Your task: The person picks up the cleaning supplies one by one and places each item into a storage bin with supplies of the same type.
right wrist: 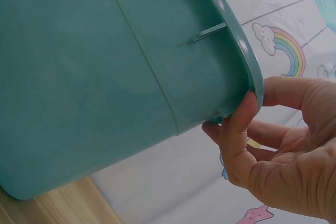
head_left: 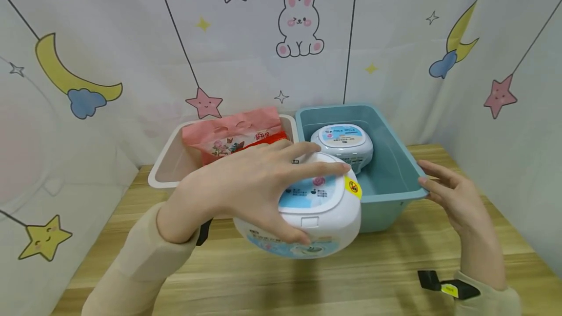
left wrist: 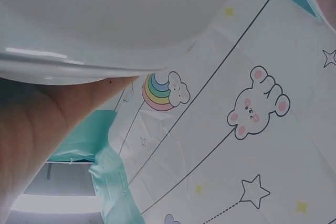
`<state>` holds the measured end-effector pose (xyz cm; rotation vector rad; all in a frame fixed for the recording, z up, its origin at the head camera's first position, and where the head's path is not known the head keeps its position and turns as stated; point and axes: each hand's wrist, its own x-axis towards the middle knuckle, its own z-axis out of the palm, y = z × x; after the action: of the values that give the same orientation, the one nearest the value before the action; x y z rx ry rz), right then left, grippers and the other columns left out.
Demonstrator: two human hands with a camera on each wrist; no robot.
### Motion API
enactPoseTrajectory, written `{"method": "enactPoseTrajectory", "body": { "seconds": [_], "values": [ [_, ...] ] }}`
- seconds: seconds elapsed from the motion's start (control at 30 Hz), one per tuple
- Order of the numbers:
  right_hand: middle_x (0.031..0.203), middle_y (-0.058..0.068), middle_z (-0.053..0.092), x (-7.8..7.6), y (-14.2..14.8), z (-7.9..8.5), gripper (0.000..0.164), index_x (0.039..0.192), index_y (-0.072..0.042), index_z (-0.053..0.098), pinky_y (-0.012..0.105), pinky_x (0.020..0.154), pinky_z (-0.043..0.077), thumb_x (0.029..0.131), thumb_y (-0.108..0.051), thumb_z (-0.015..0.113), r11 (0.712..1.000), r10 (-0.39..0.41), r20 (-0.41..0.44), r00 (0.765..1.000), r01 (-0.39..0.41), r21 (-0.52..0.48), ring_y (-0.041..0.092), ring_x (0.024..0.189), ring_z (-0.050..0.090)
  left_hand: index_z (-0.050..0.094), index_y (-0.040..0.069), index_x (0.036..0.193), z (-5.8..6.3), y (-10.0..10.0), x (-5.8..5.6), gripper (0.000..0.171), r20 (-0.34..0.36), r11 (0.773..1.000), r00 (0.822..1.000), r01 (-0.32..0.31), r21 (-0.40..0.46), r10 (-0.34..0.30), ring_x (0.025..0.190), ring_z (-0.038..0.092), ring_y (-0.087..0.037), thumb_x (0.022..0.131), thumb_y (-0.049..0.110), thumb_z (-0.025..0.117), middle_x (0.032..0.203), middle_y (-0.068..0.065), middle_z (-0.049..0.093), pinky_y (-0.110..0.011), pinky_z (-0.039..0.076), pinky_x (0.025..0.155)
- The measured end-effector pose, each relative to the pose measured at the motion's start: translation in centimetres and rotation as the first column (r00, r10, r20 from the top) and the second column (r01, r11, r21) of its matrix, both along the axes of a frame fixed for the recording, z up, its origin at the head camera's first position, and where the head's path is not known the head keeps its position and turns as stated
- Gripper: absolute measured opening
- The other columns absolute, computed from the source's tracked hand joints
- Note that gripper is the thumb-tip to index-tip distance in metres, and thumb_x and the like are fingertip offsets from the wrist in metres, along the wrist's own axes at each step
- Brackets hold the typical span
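My left hand (head_left: 263, 184) grips a white lidded plastic tub (head_left: 322, 223) with a blue label from above, its fingers spread over the lid and the thumb on the front. The tub is held up in front of the two bins, above the tabletop. In the left wrist view its pale side (left wrist: 121, 19) fills the top. At the right, my right hand (head_left: 456, 199) pinches the rim of the teal plastic bin (head_left: 395, 174); the right wrist view shows thumb and fingers on that rim (right wrist: 254, 72). A second white tub (head_left: 344, 143) sits inside the teal bin.
Left of the teal bin stands a pale pinkish bin (head_left: 169, 160) holding a pink printed bag (head_left: 232, 128) and a red package (head_left: 281, 136), partly hidden by my left hand. Both bins stand on a wood-grain table (head_left: 342, 282). A cartoon-printed curtain (head_left: 250, 48) hangs close behind and at both sides.
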<state>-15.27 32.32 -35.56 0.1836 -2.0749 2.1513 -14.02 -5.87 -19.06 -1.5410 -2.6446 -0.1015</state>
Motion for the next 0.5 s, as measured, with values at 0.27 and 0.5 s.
{"method": "enactPoseTrajectory", "body": {
  "seconds": [0.27,0.5],
  "values": [
    [0.111,-0.009,0.06,0.0,0.0,0.0,0.039,0.129,-0.016,0.061,0.016,0.069,0.054,0.092,-0.003,0.061,1.0,0.0,0.004,1.0,0.0,-0.003,0.002,0.082,0.065,0.029,0.05,0.144,0.7,0.5,-0.7,0.085,0.026,1.0,0.999,0.023,0.004,-0.023,0.128,0.048,-0.02,0.07,0.068,0.067,0.15,-0.003,0.038,-0.036,0.049,0.09],
    [0.112,-0.009,0.06,0.0,0.0,0.1,0.037,0.125,-0.02,0.063,0.016,0.069,0.054,0.092,-0.003,0.06,1.0,0.0,0.003,1.0,0.0,-0.009,0.002,0.083,0.064,0.029,0.047,0.146,1.2,1.3,-1.5,0.087,-0.002,0.998,0.998,0.057,0.003,-0.057,0.115,0.051,-0.015,0.07,0.071,0.065,0.145,0.002,0.041,-0.03,0.048,0.083]
  ]
}}
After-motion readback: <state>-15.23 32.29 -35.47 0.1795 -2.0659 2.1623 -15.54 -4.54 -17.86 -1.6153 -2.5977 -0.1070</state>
